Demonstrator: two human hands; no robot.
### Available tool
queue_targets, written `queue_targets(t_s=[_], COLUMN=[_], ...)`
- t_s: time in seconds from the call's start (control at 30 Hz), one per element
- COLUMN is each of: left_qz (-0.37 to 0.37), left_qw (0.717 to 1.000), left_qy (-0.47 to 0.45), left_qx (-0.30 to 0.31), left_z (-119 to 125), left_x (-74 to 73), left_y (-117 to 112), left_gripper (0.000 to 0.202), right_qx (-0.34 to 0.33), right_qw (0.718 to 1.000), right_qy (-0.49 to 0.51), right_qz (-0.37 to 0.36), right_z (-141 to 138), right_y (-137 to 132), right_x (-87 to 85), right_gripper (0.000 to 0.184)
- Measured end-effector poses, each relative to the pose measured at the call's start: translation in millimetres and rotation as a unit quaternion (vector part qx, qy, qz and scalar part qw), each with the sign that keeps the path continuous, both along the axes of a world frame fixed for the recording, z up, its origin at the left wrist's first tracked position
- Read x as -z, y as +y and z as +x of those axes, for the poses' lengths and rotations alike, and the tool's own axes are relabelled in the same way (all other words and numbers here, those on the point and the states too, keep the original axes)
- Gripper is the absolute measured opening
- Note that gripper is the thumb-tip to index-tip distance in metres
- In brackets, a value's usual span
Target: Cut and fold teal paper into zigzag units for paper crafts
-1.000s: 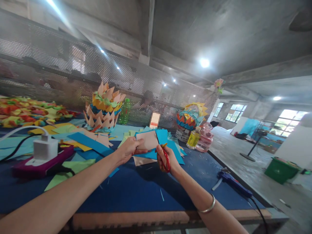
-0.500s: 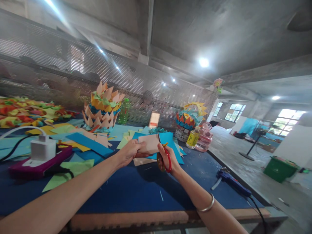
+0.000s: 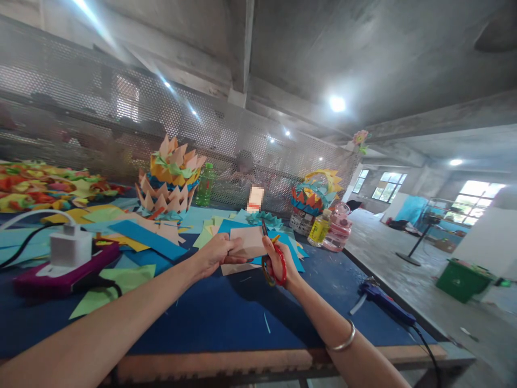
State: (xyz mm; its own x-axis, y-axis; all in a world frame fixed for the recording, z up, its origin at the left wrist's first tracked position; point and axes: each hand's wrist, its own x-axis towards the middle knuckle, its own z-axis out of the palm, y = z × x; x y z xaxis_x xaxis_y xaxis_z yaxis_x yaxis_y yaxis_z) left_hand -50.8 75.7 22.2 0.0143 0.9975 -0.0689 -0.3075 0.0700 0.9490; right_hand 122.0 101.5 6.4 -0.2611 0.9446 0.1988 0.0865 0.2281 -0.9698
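One pale-pink paper rectangle (image 3: 249,241), trimming seemingly unfinished, fills our clamped left grip (image 3: 214,254); our right grip (image 3: 276,260) clasps red-handled metal scissors (image 3: 284,264).

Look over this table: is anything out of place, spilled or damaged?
Nothing looks clearly spilled or damaged. Slightly untidy: a thin scrap lies stray on the tabletop, and a black cord crosses a loose green sheet.

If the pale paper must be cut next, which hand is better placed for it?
Probably the right hand: it holds the red-handled scissors, with a blade near the right edge of the pale paper. The left hand grips the paper's left side, so it seems better for steadying.
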Motion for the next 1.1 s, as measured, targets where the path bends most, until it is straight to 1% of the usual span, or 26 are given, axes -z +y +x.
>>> queue_targets(t_s=[0.07,0.13,0.2,0.27,0.3,0.33,0.37,0.4,0.43,0.47,0.5,0.53,0.57,0.6,0.67,0.73,0.77,0.83,0.87,0.9,0.93,0.97,1.0,1.07,1.1], left_qz=[-0.002,0.002,0.01,0.013,0.013,0.011,0.007,0.002,-0.001,-0.005,-0.008,-0.009,-0.01,-0.01,-0.011,-0.011,-0.011,-0.013,-0.014,-0.015,-0.016,-0.018,-0.018,-0.02,-0.021], left_qw=[1.0,0.999,0.996,0.993,0.992,0.991,0.991,0.99,0.99,0.99,0.99,0.991,0.991,0.991,0.992,0.992,0.992,0.991,0.99,0.989,0.988,0.986,0.986,0.985,0.984], left_qy=[0.004,-0.005,-0.026,-0.037,-0.038,-0.037,-0.034,-0.032,-0.03,-0.027,-0.025,-0.021,-0.018,-0.014,-0.007,0.0,0.005,0.018,0.024,0.03,0.036,0.04,0.046,0.057,0.063], left_qx=[-0.023,-0.052,-0.081,-0.109,-0.12,-0.127,-0.132,-0.136,-0.137,-0.136,-0.136,-0.135,-0.133,-0.132,-0.127,-0.122,-0.123,-0.13,-0.138,-0.145,-0.153,-0.158,-0.161,-0.163,-0.163], left_z=[-2,-7,-14,-21,-24,-26,-27,-28,-28,-27,-26,-25,-25,-24,-23,-22,-22,-22,-21,-21,-21,-21,-20,-21,-21], left_x=[-6.2,-12.7,-17.0,-18.0,-17.5,-16.6,-15.6,-14.6,-13.8,-13.2,-12.7,-12.5,-12.3,-12.2,-11.9,-11.1,-10.4,-8.5,-7.5,-6.4,-5.5,-4.7,-4.1,-3.1,-2.5], left_y=[-1,0,2,6,8,10,12,13,13,13,13,13,12,11,10,10,10,10,11,11,12,12,13,14,14], left_gripper=[0.013,0.015,0.016,0.015,0.015,0.015,0.015,0.015,0.015,0.016,0.016,0.017,0.016,0.016,0.014,0.014,0.014,0.014,0.014,0.014,0.014,0.014,0.013,0.01,0.01], right_qx=[-0.019,-0.058,-0.125,-0.191,-0.211,-0.212,-0.189,-0.144,-0.078,0.003,0.076,0.139,0.182,0.189,0.178,0.158,0.158,0.188,0.202,0.207,0.192,0.156,0.115,0.084,0.075], right_qw=[1.0,0.997,0.989,0.975,0.97,0.97,0.976,0.984,0.988,0.977,0.945,0.898,0.848,0.804,0.776,0.769,0.763,0.756,0.759,0.769,0.787,0.807,0.821,0.827,0.827], right_qy=[0.012,0.019,0.014,0.001,-0.009,-0.024,-0.047,-0.083,-0.132,-0.21,-0.302,-0.392,-0.471,-0.542,-0.592,-0.61,-0.617,-0.613,-0.598,-0.573,-0.543,-0.518,-0.505,-0.509,-0.512], right_qz=[-0.02,-0.049,-0.082,-0.116,-0.124,-0.118,-0.097,-0.06,-0.011,0.044,0.097,0.143,0.163,0.153,0.128,0.11,0.109,0.135,0.16,0.192,0.219,0.236,0.239,0.224,0.218], right_z=[2,5,9,13,15,18,21,24,30,36,44,53,62,70,83,88,87,79,72,65,56,48,40,25,19], right_y=[1,1,1,0,1,3,6,11,17,24,32,39,45,50,54,51,48,43,42,41,41,42,44,47,49], right_x=[-1.4,-4.2,-8.4,-13.2,-15.5,-17.5,-19.2,-20.5,-21.4,-21.8,-21.8,-21.3,-20.6,-19.7,-18.3,-18.4,-18.9,-20.1,-20.0,-18.9,-16.8,-13.5,-9.2,0.6,5.2], right_gripper=[0.058,0.056,0.055,0.056,0.057,0.057,0.056,0.053,0.048,0.043,0.036,0.032,0.03,0.03,0.024,0.019,0.019,0.024,0.028,0.03,0.031,0.031,0.031,0.036,0.041])
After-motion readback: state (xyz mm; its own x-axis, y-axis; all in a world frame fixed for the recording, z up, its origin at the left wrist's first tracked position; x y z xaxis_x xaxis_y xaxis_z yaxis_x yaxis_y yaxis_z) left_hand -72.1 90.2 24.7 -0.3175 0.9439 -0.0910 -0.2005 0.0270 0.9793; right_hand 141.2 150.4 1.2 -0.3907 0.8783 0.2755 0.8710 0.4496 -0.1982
